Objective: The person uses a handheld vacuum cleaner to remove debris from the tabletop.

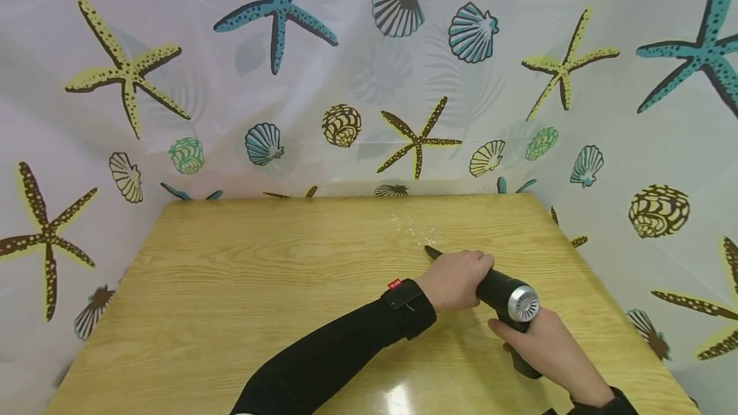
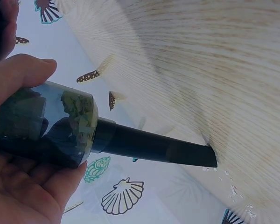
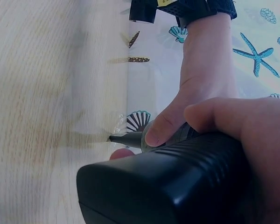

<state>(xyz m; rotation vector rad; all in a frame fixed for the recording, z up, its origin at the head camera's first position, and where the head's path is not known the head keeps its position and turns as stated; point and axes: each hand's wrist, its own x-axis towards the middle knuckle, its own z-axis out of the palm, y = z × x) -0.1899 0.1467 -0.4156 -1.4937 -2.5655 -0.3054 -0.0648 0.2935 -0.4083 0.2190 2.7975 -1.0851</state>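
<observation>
A black handheld vacuum cleaner (image 1: 500,291) with a silver ringed end vent is held over the wooden table by both hands. My right hand (image 1: 556,344) grips its handle (image 3: 144,186), fingers wrapped round it. The left hand (image 1: 458,279) holds the front of the body, thumb and fingers around the clear dust cup (image 2: 81,112). Some greenish, crumpled-looking bits show through the cup in the left wrist view. From it a flat black crevice nozzle (image 2: 163,147) points forward, its tip right at the tabletop. Just beyond the tip lie scattered small white bits (image 1: 410,229).
The light wooden table (image 1: 259,287) reaches back to a white curtain (image 1: 323,82) printed with starfish and shells, which also hangs along both sides. A black sleeve (image 1: 340,338) covers the left forearm, with a strapped black band at the wrist.
</observation>
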